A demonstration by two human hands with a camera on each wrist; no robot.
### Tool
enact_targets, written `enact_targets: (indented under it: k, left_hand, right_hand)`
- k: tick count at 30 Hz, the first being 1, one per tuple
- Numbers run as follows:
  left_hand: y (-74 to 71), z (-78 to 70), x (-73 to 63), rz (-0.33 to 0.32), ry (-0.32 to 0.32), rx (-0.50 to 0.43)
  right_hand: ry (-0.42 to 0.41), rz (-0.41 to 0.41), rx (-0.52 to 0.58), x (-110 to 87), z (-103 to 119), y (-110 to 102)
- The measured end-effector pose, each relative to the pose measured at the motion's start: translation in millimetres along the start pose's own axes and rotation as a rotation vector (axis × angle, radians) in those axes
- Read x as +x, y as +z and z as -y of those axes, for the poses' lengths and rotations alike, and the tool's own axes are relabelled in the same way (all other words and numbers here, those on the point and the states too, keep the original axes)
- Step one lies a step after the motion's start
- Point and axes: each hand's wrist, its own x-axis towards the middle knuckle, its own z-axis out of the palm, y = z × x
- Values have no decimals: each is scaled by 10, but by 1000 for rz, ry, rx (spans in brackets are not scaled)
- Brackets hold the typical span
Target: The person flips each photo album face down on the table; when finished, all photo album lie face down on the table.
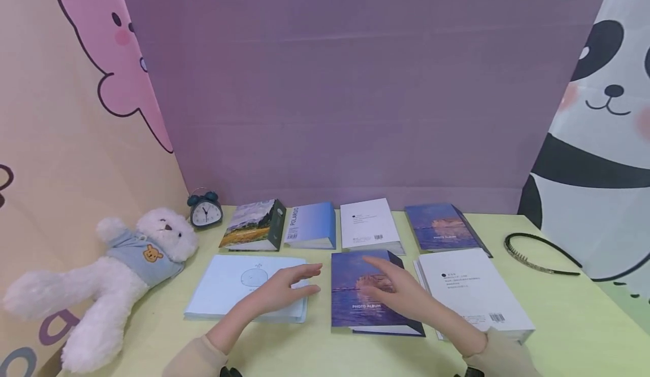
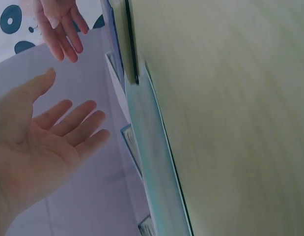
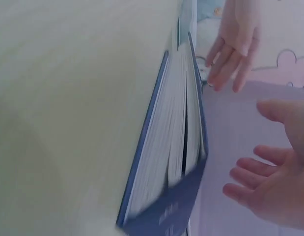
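Note:
My left hand hovers over the right part of a pale blue album, its fingers relaxed and holding nothing. Above the purple-blue photo album is my right hand, fingers loosely spread, with nothing in it. The palms face each other with a gap between them. In the left wrist view, the left palm stays apart from the pale album's edge. The right wrist view shows the right hand clear of the photo album, whose page edges fan slightly open.
A white-covered album lies at the right. Behind stand a landscape album, a blue Polaroid album, a white one and another photo album. An alarm clock, plush bear and black headband flank them.

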Motion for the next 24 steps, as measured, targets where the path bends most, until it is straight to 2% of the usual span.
enact_targets:
  k: [4, 8, 14, 18, 24]
  left_hand:
    - [-117, 72, -100, -83, -3, 16]
    - [-235, 142, -214, -152, -23, 47]
    - [-409, 270, -383, -230, -60, 78]
    - [-536, 372, -505, -294, -116, 111]
    - [-757, 499, -705, -377, -157, 187]
  right_hand:
    - [-56, 3, 38, 138, 77, 125]
    - [-93, 14, 13, 279, 174, 242]
    - [-75, 20, -45, 466, 327, 414]
    - [-68, 39, -22, 604, 425, 568]
    - [-76, 80, 46, 796, 581, 804]
